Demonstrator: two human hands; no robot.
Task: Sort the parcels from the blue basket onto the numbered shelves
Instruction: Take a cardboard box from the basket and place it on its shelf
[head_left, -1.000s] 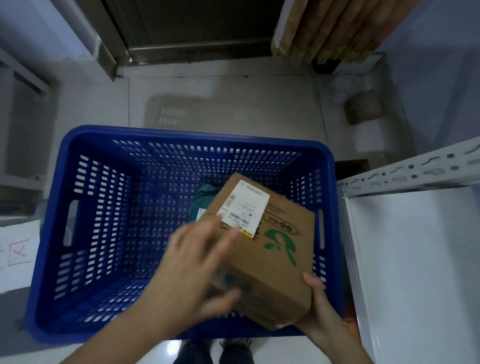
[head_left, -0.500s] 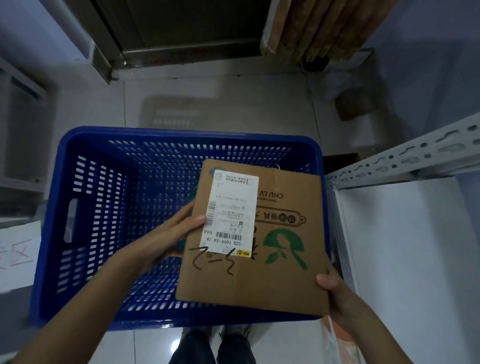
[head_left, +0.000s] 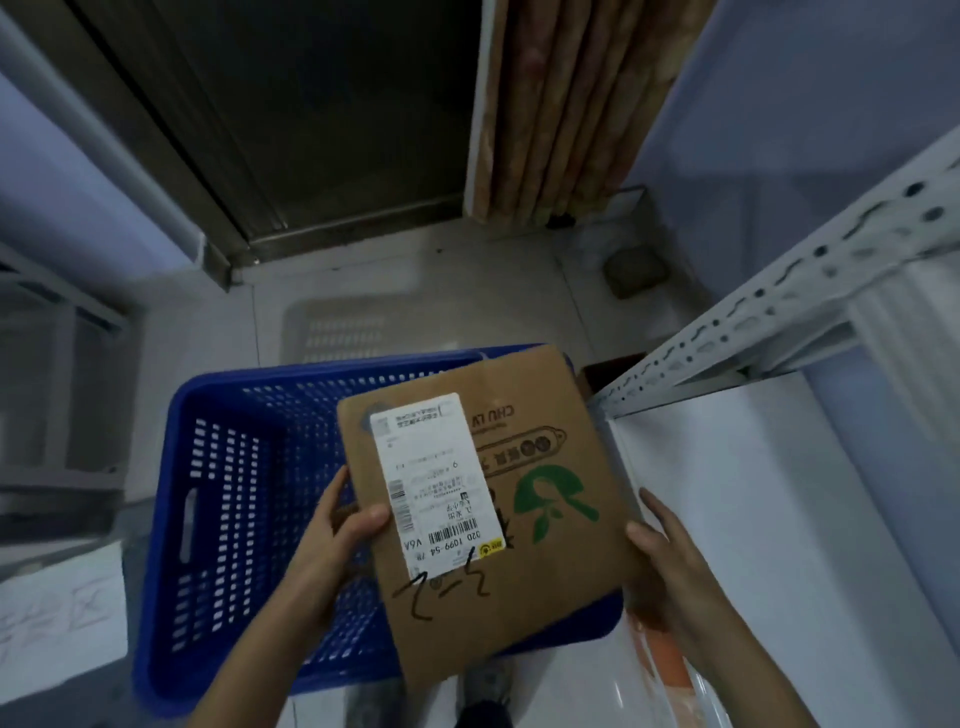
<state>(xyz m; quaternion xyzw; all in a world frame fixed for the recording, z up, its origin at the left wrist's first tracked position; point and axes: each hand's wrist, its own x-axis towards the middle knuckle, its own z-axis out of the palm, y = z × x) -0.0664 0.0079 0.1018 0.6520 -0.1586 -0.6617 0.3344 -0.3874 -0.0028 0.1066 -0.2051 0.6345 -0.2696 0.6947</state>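
Observation:
A flat brown cardboard parcel (head_left: 550, 566) with a white shipping label, a green logo and black handwriting is held up above the blue basket (head_left: 218, 499). My left hand (head_left: 343, 540) grips its left edge, thumb on the top face beside the label. My right hand (head_left: 660, 551) holds its right edge, fingers along the side. The parcel hides the basket's right half and whatever lies inside there.
A white metal shelf (head_left: 769, 519) with a perforated upright (head_left: 753, 322) stands on the right. Ahead are a dark door (head_left: 311, 130) and a patterned curtain (head_left: 561, 104). A paper sheet with red marks (head_left: 57, 608) lies at the lower left, under another shelf frame (head_left: 47, 332).
The parcel has come up out of the basket and turned flat with its label facing me. My left hand shifted from its top to its left edge. The view tilted upward.

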